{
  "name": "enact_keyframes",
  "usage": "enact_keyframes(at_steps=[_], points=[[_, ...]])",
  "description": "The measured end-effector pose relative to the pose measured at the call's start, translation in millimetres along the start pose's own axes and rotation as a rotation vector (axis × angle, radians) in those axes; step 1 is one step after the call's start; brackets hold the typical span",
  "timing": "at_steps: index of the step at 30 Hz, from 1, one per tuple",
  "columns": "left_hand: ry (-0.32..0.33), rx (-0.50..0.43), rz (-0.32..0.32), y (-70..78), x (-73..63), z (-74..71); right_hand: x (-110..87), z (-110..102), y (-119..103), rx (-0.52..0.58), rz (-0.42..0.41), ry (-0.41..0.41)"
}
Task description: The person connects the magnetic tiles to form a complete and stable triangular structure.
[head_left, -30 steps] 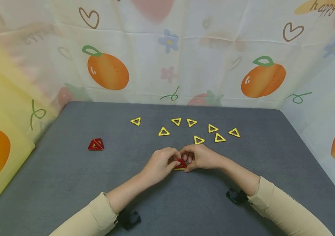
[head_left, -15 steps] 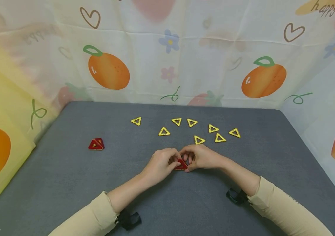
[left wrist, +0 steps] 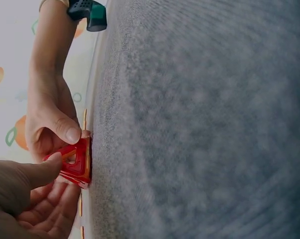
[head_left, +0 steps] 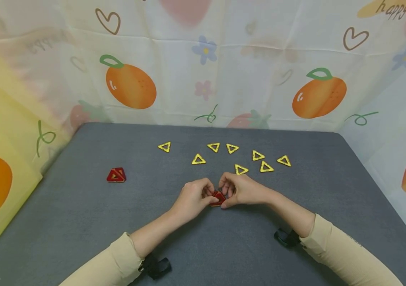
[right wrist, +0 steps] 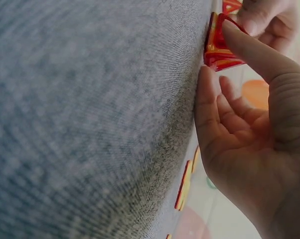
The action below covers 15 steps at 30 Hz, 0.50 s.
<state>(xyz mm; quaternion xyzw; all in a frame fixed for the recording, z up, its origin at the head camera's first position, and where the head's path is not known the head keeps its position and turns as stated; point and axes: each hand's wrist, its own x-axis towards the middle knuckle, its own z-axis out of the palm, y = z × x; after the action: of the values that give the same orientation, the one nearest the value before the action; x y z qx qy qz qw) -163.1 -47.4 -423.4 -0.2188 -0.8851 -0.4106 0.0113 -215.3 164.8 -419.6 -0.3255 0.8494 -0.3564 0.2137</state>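
Observation:
In the middle of the head view, a small red pyramid of triangular frame tiles (head_left: 219, 197) stands on the grey table, its lower edges showing yellow. My left hand (head_left: 193, 199) holds it from the left, the thumb against its near face and the fingers curled behind. From the right, my right hand (head_left: 246, 190) pinches it, thumb on the front corner. The left wrist view shows both thumbs at the red tiles (left wrist: 81, 160), close to the tabletop. In the right wrist view, the index fingertip is right at the pyramid's lower corner. The fingers partly hide its back.
A second red pyramid (head_left: 116, 175) stands at the left of the grey table (head_left: 81, 230). Several flat yellow triangle tiles lie scattered toward the back, among them a yellow triangle (head_left: 241, 169) just beyond my right hand. A printed curtain (head_left: 174, 79) rises behind the table.
Fingertips of the two hands have drawn slightly apart at the top, and the right thumb has slid a little left. More of the red pyramid shows; its front has turned slightly. Other things stay put.

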Motion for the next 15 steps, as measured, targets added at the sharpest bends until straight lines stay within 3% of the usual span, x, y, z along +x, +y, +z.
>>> enact_keyframes(at_steps=[5,15], points=[[-0.061,-0.042,-0.088,-5.3,0.8,0.5,-0.7,-0.6,0.8,0.012,-0.005,-0.003],[-0.111,-0.034,-0.097,-8.3,3.1,0.1,-1.1,-0.9,1.8,0.014,-0.031,-0.008]])
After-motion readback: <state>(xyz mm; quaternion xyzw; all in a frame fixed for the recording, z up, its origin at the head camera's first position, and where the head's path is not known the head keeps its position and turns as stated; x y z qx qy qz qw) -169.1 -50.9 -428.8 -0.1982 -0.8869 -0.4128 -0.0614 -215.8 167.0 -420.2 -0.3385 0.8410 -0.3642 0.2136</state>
